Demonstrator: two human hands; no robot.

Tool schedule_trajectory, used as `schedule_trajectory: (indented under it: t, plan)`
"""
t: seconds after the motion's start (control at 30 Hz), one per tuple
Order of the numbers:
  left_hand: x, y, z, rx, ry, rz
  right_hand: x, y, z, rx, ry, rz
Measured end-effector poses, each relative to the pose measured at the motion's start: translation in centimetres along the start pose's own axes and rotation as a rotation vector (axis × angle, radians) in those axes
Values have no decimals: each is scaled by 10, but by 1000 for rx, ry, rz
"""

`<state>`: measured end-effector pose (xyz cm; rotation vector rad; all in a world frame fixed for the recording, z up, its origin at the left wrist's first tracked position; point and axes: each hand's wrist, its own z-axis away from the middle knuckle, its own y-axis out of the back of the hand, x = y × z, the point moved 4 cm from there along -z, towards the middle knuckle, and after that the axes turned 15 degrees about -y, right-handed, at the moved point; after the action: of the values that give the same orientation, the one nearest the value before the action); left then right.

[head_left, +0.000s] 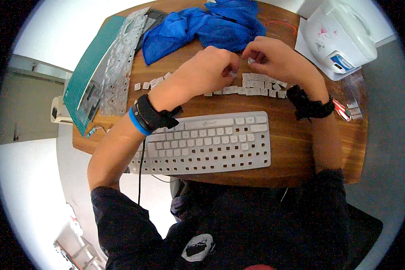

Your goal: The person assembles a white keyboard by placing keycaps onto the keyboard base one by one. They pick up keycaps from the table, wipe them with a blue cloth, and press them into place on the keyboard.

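My left hand (218, 65) is closed above the back of the table, fingertips pinching a small whitish piece (232, 74) that looks like a keycap. Close to its right, my right hand (272, 56) has its fingers curled round another small pale piece (252, 60), also like a keycap. Loose white keycaps (256, 84) lie in rows just below the hands, and a few more (153, 83) sit left of my left wrist. Nearer to me is a white keyboard (202, 139), its upper rows capped and its lower rows showing bare square holes. My left forearm covers its left end.
A blue cloth (202, 27) lies bunched behind the hands. On the left are a green cutting mat (90, 67) and a clear patterned sheet (121, 67). A white appliance (337, 36) stands at the back right, with a red-and-white tool (342, 110) below it on the wooden table (292, 144).
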<state>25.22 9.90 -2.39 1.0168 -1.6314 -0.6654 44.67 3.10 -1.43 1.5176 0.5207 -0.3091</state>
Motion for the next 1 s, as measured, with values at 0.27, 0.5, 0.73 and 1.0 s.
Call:
schedule_trajectory:
  t: [0.27, 0.5, 0.73, 1.0]
  plan:
    - [4, 4, 6, -64, -57, -37, -17, -12, -2, -43, 64, -115]
    - [6, 6, 12, -84, -11, -21, -25, -22, -2, -99, 61, -84]
    - [7, 13, 10, -43, 23, -27, -14, -8, -2, -12, 71, -71]
    - [6, -6, -23, 9, -168, 1, 2, 20, 9, -128, -69, 68]
